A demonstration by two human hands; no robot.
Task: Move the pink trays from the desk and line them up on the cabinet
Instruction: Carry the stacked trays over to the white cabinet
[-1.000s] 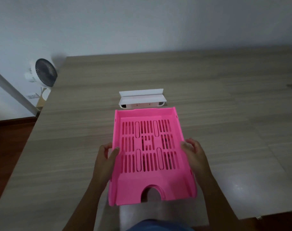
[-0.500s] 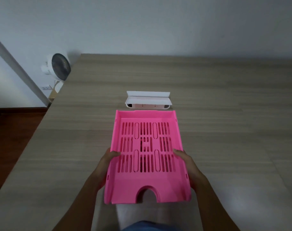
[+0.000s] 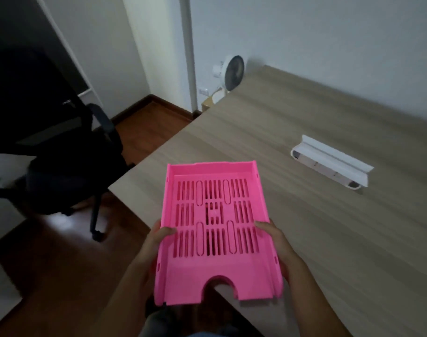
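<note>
A pink slotted tray (image 3: 214, 229) with a half-round notch in its near edge is held up in the air over the desk's (image 3: 317, 227) left corner. My left hand (image 3: 156, 242) grips its left side, thumb on the slotted floor. My right hand (image 3: 272, 239) grips the right side the same way. The tray is level, its notch end toward me. No cabinet is in view.
A white holder (image 3: 329, 164) lies on the desk to the right. A black office chair (image 3: 61, 166) stands on the wooden floor at the left. A small white fan (image 3: 231, 74) sits by the wall past the desk's far corner.
The tray has been lifted off the desk and carried left with both hands. The view has turned left, bringing the chair and floor into sight.
</note>
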